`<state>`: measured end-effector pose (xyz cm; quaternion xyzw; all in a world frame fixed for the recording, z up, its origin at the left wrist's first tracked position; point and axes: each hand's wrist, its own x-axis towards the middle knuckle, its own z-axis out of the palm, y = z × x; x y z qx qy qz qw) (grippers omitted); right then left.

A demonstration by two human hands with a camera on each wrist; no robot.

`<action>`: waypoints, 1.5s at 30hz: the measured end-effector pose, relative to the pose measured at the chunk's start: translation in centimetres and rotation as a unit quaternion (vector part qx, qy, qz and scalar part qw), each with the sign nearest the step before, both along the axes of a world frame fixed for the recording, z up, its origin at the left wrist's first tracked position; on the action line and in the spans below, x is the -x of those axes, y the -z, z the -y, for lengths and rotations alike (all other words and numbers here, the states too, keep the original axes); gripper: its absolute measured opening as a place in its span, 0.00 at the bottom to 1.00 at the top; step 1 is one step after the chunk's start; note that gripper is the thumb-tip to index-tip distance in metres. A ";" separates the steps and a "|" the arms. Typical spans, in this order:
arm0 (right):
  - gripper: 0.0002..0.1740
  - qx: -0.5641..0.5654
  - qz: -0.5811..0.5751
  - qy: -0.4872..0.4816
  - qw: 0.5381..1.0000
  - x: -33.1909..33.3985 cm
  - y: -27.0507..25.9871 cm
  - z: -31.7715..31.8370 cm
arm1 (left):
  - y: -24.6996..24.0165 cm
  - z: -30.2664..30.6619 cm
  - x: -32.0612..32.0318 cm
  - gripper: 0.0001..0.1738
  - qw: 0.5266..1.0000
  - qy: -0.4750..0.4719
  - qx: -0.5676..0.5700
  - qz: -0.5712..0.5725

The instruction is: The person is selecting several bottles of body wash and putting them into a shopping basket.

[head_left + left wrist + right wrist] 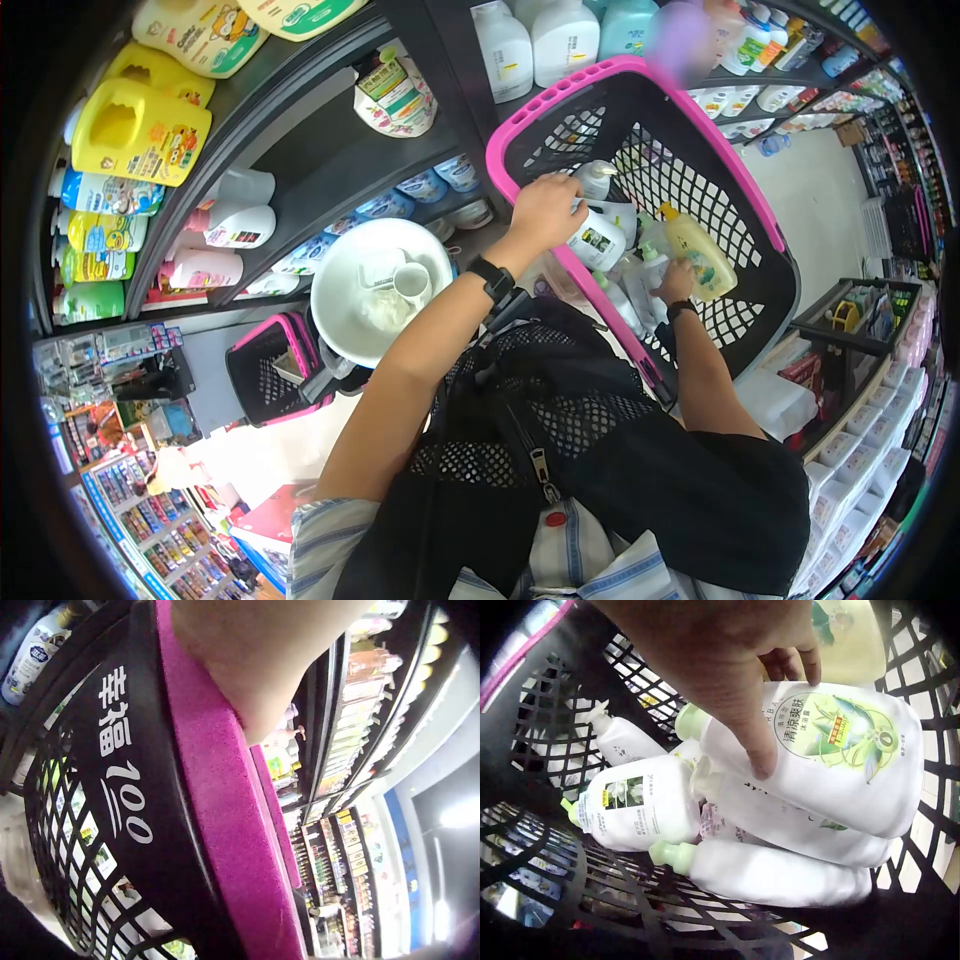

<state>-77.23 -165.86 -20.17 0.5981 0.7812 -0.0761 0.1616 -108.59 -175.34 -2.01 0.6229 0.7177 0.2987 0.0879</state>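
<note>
White bottles (598, 240) in a basket (565, 92).
Left hand (545, 212) over the rim, its fingers' grip unclear; deeper inside, right hand (720, 660) pinches 1 labelled bottle (847, 746) between thumb and fingers, beside a yellow bottle (703, 262); shelves (345, 150) outside.

Head view high, facing down over basket (640, 68); wrist views close: left outside rim, right inside.

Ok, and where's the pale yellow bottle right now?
The pale yellow bottle lies in the pink-rimmed basket, toward its right side in the head view, beside the right hand.
</note>
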 end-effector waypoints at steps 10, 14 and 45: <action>0.54 0.076 -0.115 0.015 0.990 -0.9 0.0 -0.3 | 0.2 0.3 0.1 0.08 1.000 0.014 0.000 0.002; 0.41 0.218 -0.206 0.059 0.952 -1.9 0.0 0.2 | 0.4 0.4 0.1 0.08 1.000 0.014 0.015 -0.011; 0.49 0.169 -0.416 -0.186 0.874 17.9 -16.1 4.2 | 0.0 9.8 16.0 0.37 0.903 -0.296 -0.205 0.235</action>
